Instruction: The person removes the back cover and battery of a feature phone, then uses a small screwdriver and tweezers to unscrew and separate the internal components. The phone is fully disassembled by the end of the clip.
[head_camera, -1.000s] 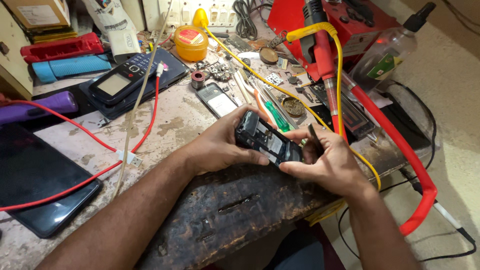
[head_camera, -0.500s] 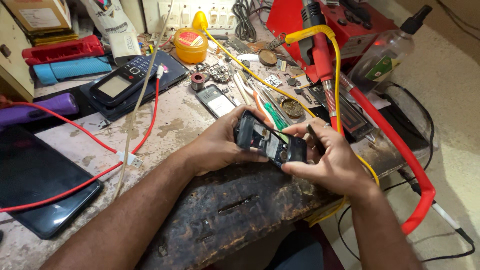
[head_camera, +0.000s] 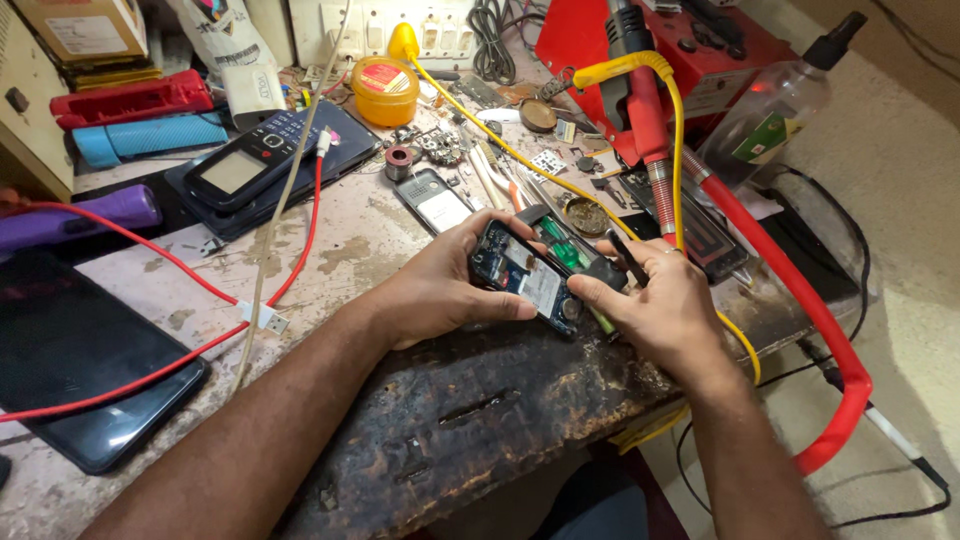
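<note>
Centre frame, left hand (head_camera: 435, 290) and right hand (head_camera: 665, 305) pinch an opened phone (head_camera: 528, 277), bare circuit board showing, over a scarred workbench (head_camera: 480, 410); fingers hide its edges

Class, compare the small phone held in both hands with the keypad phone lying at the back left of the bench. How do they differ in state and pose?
The held phone is opened up, its circuit board bare; the keypad phone is closed, with screen and keys in place. The held phone is tilted above the bench, gripped by the left hand and right hand; the keypad phone lies flat, untouched, on a dark device. Both are small bar-shaped handsets.
</note>
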